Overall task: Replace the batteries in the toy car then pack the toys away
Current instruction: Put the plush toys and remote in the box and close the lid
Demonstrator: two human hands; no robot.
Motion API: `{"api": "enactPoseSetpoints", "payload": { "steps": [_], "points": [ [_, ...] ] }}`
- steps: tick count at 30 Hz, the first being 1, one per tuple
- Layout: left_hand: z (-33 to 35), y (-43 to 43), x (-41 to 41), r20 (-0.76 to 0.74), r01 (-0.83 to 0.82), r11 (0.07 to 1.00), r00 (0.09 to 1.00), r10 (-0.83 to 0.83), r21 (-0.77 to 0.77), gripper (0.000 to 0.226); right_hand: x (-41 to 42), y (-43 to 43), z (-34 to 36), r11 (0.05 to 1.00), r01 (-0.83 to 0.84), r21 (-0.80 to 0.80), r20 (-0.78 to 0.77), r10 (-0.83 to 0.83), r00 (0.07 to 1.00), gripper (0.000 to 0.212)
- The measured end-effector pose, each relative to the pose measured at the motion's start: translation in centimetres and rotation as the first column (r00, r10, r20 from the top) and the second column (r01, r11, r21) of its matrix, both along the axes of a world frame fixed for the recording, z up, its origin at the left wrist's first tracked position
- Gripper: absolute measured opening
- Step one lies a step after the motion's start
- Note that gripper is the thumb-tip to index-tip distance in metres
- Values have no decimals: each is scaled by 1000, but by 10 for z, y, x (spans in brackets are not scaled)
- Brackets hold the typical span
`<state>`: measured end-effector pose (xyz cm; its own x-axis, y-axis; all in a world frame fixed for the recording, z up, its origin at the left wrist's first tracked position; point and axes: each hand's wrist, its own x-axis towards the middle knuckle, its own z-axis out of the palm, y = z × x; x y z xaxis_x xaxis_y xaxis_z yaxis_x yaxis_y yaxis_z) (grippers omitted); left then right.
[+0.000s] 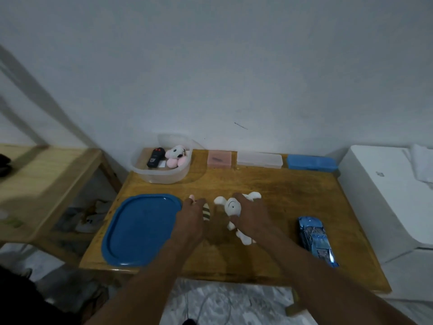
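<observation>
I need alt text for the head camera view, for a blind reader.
On a wooden table, the left hand holds a small striped toy and the right hand grips a white plush toy. A blue toy car lies to the right, a blue lid to the left, a clear tub behind.

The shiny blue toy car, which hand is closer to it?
Right. The right hand grips the white plush bunny, just left of the shiny blue toy car; the left hand holds a small striped plush toy farther left.
</observation>
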<state>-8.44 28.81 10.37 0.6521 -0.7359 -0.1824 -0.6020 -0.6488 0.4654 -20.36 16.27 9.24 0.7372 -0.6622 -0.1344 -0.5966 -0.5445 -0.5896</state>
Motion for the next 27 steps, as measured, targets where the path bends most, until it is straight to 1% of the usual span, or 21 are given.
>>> {"api": "enactPoseSetpoints", "payload": {
  "steps": [4, 5, 6, 7, 10, 12, 14, 19, 21, 24, 27],
  "points": [
    [39, 5, 35, 96, -50, 992, 993, 61, -113, 63, 37, -2, 37, 1000, -16, 18, 101, 14, 995, 40],
    [47, 7, 45, 129, -52, 988, 989, 71, -144, 62, 48, -3, 43, 1000, -18, 5, 98, 17, 995, 44],
    [53, 8, 55, 153, -53, 984, 985, 80, -172, 62, 58, -3, 50, 999, -23, -31, 65, 25, 998, 47],
    [59, 8, 66, 167, -53, 980, 982, 86, -192, 62, 68, -4, 57, 997, -22, -72, 64, 27, 998, 49],
    [72, 8, 106, 179, -59, 975, 979, 99, -216, 61, 105, -2, 70, 991, -16, -136, 162, 38, 986, 45],
    [77, 8, 136, 168, -80, 973, 979, 118, -217, 63, 132, 0, 75, 987, -24, -158, 158, 49, 986, 43],
    [78, 7, 167, 185, -86, 975, 975, 125, -206, 64, 163, -1, 78, 989, 6, -145, 152, 16, 988, 44],
    [73, 2, 244, 223, -20, 982, 973, 62, -187, 62, 240, 0, 70, 994, 84, -74, 153, -72, 986, 46],
    [68, -2, 270, 210, 6, 985, 977, 31, -172, 62, 266, 2, 66, 991, 117, -59, 149, -107, 983, 44],
    [59, -9, 300, 179, 42, 987, 984, -14, -156, 62, 297, 5, 58, 983, 182, -27, 100, -179, 979, 50],
    [45, -18, 321, 143, 86, 984, 988, -64, -153, 59, 317, 4, 48, 977, 206, -53, 50, -204, 978, 54]
  ]
}}
